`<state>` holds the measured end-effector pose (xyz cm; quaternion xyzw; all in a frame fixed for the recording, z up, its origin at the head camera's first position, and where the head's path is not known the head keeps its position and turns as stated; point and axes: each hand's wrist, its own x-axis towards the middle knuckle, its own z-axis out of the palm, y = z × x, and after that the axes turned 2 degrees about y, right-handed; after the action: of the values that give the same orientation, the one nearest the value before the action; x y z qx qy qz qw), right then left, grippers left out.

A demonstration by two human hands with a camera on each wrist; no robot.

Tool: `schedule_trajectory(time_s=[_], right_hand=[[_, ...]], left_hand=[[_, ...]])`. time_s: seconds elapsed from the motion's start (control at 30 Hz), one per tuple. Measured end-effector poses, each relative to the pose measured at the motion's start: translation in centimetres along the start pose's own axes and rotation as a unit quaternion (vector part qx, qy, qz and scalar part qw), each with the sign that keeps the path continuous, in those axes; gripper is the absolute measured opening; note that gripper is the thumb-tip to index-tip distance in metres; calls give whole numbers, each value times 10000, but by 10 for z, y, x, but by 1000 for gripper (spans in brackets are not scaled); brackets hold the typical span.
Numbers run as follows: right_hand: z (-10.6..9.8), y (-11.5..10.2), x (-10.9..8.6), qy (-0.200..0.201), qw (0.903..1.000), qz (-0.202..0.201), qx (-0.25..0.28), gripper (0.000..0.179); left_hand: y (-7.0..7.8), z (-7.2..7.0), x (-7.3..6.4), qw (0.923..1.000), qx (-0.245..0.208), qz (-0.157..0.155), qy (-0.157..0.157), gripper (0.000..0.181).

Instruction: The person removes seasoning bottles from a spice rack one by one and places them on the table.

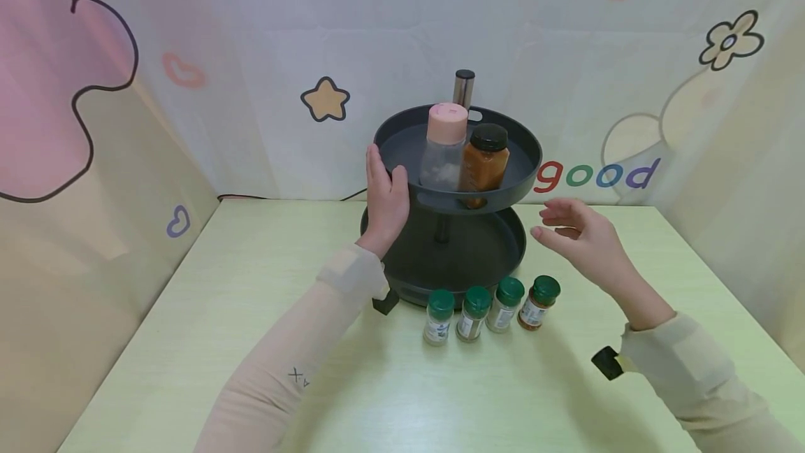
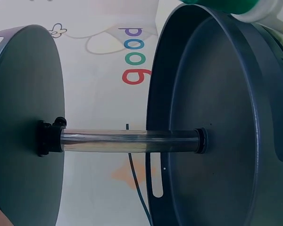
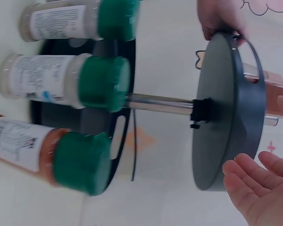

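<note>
A two-tier dark round rack stands on the table, its upper tray (image 1: 522,191) above a wider-set lower tray (image 1: 453,268). My left hand (image 1: 387,198) touches the upper tray's left rim, fingers straight and pointing up. To the right of the rack, my right hand (image 1: 588,240) hangs in the air with loosely bent fingers, holding nothing. On the upper tray are a clear bottle with a pink cap (image 1: 448,124) and a black-capped jar of orange-brown contents (image 1: 487,163). Several green-lidded spice jars (image 1: 476,313) stand in a row before the lower tray.
A metal post (image 2: 132,140) joins the two trays, and its top (image 1: 464,89) rises above the upper one. Behind the pale table (image 1: 251,327) hangs a printed cloth (image 1: 264,89). A thin dark cable (image 1: 245,196) runs along the table's back edge.
</note>
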<state>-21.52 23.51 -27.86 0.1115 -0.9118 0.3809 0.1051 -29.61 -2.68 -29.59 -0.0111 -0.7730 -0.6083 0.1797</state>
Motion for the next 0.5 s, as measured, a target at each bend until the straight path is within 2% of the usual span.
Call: schedule_trajectory(time_s=[0.23,0.5], right_hand=[[-1,-18,6,307,9993,-87,203,49],[-3,-32,15,336,9990,-90,268,52]], left_hand=[[-1,0,0,10000,-16,1,0,61],[-1,0,1,10000,2,82,-2,61]])
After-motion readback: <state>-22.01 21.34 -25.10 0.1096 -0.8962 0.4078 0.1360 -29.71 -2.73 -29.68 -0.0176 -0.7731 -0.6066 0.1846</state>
